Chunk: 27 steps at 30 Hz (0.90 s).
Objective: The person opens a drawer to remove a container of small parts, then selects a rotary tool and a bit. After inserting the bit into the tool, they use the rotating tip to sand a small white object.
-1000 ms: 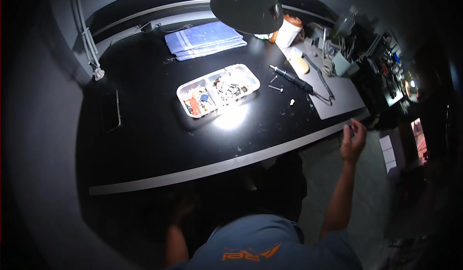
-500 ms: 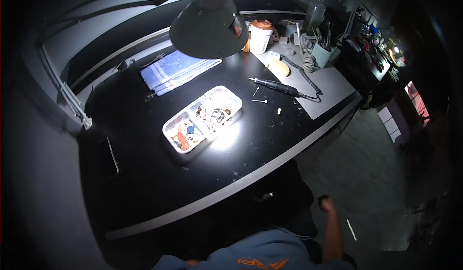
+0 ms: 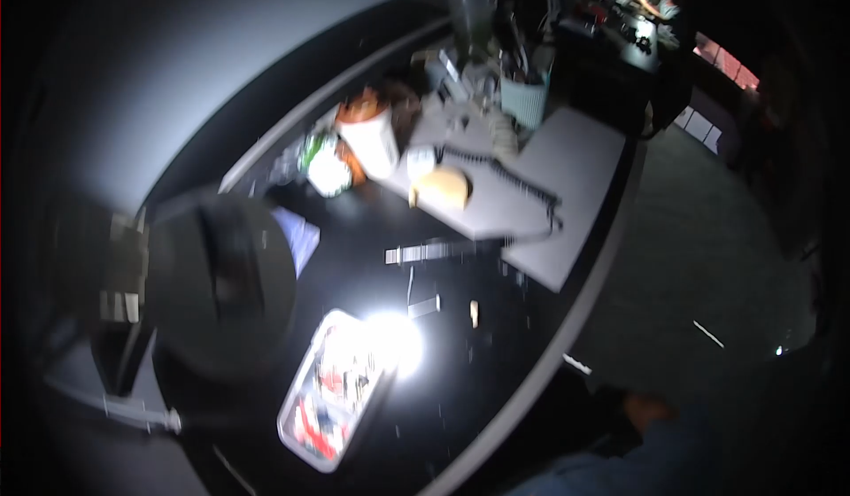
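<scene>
Since half a second ago the view has swung right and blurred, so the lamp [image 3: 221,288] now sits at the left and the tray [image 3: 332,390] has slid down toward the bottom. Nearest, at the lower right below the worktop [image 3: 496,381] edge, one hand [image 3: 646,410] shows dimly above a blue sleeve [image 3: 602,469]; it looks like the right hand, but I cannot tell whether its fingers are apart or together, or whether it holds anything. No other hand is visible. On the worktop the tray lies in the lamp's glare, well apart from the hand. Beyond it lies a rotary tool [image 3: 434,251], its cord [image 3: 522,195] running over a grey mat [image 3: 567,159]. Farther back stand a white jar [image 3: 369,137] and a green cup [image 3: 524,99] of tools.
</scene>
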Each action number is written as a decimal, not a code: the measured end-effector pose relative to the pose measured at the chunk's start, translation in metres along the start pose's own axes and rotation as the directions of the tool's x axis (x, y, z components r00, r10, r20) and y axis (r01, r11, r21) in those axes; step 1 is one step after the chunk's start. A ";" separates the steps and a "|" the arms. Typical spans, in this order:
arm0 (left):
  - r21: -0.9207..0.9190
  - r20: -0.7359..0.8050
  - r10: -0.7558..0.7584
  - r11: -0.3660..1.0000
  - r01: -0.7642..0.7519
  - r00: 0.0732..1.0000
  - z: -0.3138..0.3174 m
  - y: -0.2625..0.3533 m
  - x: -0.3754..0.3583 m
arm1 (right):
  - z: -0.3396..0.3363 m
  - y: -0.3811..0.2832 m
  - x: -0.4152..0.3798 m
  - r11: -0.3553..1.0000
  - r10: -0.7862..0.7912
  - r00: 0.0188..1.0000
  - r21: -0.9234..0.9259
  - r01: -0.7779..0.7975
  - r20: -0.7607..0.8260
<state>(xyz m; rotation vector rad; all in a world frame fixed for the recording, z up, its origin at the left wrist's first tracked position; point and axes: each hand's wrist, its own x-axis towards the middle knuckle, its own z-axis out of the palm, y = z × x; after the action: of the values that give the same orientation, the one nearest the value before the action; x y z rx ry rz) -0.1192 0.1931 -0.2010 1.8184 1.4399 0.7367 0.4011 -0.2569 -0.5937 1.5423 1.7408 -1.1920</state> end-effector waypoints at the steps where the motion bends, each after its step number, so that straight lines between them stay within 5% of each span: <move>1: 0.002 -0.002 -0.016 1.000 0.016 1.000 0.003 0.000 0.013 | -0.015 -0.001 0.006 0.997 0.036 0.999 0.063 -0.034 -0.019; 9: 0.080 -0.023 -0.206 0.975 0.207 0.978 -0.003 0.032 0.049 | -0.152 -0.046 0.025 0.870 0.215 0.957 0.484 -0.097 -0.194; 15: 0.050 -0.125 -0.287 0.954 0.295 0.950 0.015 0.025 -0.036 | -0.189 -0.046 0.052 0.824 0.264 0.897 0.566 -0.019 -0.355; 22: -0.053 -0.226 -0.402 0.914 0.401 0.887 0.074 -0.009 -0.211 | -0.169 -0.008 0.055 0.888 0.187 0.777 0.442 0.128 -0.601; 27: -0.110 -0.257 -0.449 0.893 0.436 0.856 0.085 -0.016 -0.267 | -0.231 -0.009 -0.014 0.946 -0.123 0.634 0.102 0.307 -0.763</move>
<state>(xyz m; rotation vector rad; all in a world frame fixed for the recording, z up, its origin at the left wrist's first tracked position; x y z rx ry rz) -0.1210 -0.0798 -0.2684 1.3017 1.9189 0.7931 0.4337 -0.0645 -0.4694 2.2361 2.4414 -0.9178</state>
